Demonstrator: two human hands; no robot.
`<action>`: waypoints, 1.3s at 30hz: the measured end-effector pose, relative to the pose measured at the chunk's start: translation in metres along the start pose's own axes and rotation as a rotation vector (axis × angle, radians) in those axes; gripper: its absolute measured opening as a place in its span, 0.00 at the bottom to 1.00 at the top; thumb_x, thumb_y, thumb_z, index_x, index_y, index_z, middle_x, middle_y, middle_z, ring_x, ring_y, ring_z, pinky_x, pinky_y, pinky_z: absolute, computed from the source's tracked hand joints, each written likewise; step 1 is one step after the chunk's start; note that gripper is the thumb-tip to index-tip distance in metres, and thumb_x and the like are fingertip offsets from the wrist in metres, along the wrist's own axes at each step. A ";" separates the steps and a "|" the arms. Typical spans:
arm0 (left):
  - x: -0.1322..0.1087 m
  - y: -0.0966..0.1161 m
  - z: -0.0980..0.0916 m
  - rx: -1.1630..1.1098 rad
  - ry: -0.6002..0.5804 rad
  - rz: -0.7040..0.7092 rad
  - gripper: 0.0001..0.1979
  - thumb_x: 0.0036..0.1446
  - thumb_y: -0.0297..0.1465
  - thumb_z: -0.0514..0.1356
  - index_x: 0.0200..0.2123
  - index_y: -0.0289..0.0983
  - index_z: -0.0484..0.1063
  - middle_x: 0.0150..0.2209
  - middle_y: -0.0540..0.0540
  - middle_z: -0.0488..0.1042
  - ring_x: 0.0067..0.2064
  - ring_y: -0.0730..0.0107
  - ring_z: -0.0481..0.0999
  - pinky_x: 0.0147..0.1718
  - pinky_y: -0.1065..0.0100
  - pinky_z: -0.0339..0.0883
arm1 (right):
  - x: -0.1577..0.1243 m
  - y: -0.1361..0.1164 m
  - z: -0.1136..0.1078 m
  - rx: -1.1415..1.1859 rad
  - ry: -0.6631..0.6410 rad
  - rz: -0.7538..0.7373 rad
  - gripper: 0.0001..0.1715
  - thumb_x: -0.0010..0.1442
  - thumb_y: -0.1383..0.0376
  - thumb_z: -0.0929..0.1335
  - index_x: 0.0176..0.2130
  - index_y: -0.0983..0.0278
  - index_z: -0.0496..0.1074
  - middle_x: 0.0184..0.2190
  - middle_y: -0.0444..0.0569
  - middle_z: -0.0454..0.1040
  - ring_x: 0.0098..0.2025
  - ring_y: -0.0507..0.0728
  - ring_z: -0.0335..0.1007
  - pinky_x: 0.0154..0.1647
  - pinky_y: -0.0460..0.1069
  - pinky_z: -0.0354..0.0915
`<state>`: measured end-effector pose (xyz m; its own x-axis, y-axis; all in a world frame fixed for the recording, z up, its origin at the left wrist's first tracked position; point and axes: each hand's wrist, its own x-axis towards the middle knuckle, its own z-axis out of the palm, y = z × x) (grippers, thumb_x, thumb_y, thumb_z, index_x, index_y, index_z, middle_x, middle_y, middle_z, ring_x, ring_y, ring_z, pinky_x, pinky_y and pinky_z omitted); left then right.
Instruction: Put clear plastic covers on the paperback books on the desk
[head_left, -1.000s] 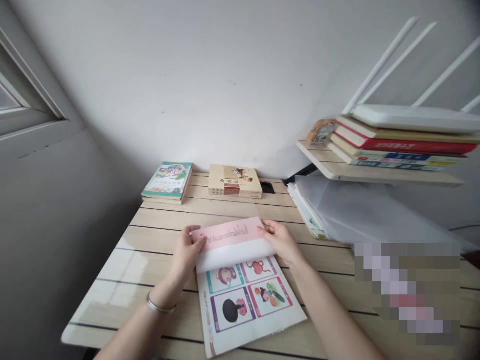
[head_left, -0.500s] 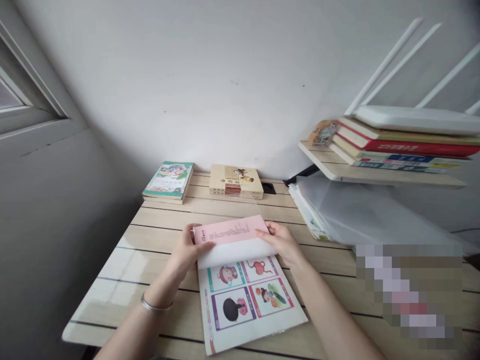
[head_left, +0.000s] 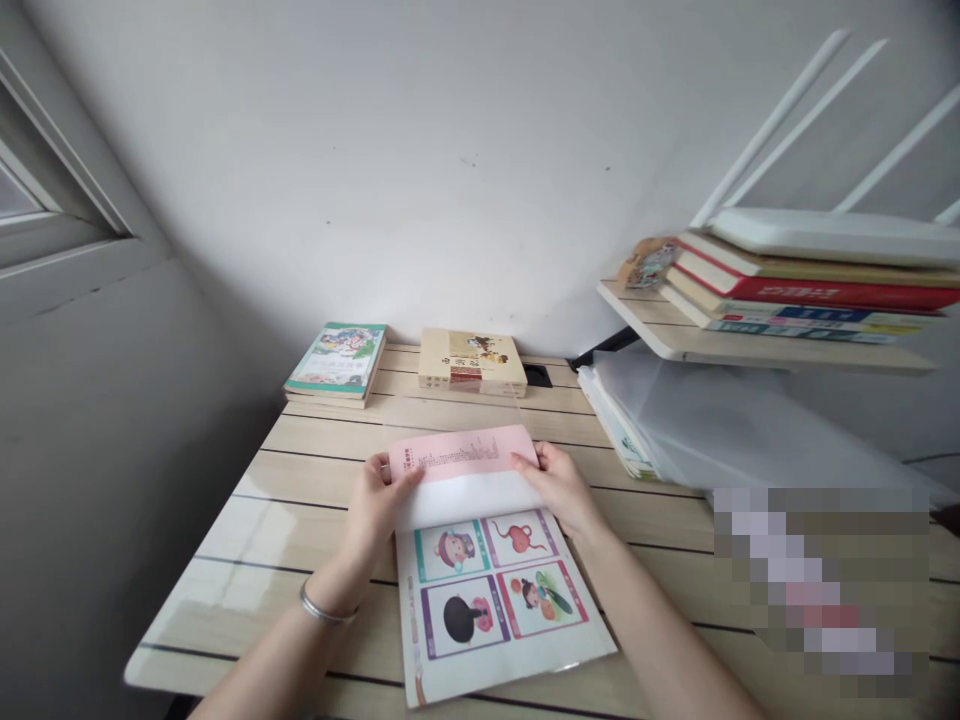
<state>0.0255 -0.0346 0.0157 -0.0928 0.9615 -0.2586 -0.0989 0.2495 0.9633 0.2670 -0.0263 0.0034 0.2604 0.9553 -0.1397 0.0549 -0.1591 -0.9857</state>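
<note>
A pink printed page [head_left: 465, 455], curling over to a white lower band, is held up between both hands. My left hand [head_left: 379, 500] grips its left edge, thumb on top. My right hand [head_left: 559, 485] pinches the right edge, thumb on the pink part. Below the page lies a picture sheet [head_left: 502, 650] with framed cartoon drawings, its surface glossy near the lower edge. Whether page and sheet are joined is hidden by the curl. A thin clear plastic film [head_left: 450, 408] extends behind the page across the table.
A green-edged book stack [head_left: 337, 360] and thick beige books [head_left: 472, 365] lie at the back of the slatted table [head_left: 247, 560]. On the right, a raised shelf [head_left: 697, 345] carries stacked books [head_left: 810, 290]; papers and translucent plastic sheets [head_left: 720, 425] lie under it. Part of the lower right is pixelated.
The pink page has tipped slightly, with its top edge a little lower toward the right. My left forearm has shifted slightly right. Both hands keep their hold.
</note>
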 end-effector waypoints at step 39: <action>-0.012 0.017 -0.007 -0.035 -0.257 0.021 0.26 0.45 0.38 0.69 0.46 0.36 0.66 0.46 0.38 0.75 0.47 0.55 0.75 0.41 0.62 0.70 | 0.004 -0.017 -0.028 0.046 -0.329 0.061 0.26 0.39 0.48 0.76 0.31 0.65 0.77 0.30 0.50 0.79 0.32 0.58 0.73 0.36 0.51 0.65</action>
<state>0.0182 -0.0429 0.0348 0.1588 0.9652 -0.2080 -0.1340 0.2298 0.9640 0.2936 -0.0268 0.0227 -0.0640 0.9747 -0.2143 0.0035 -0.2145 -0.9767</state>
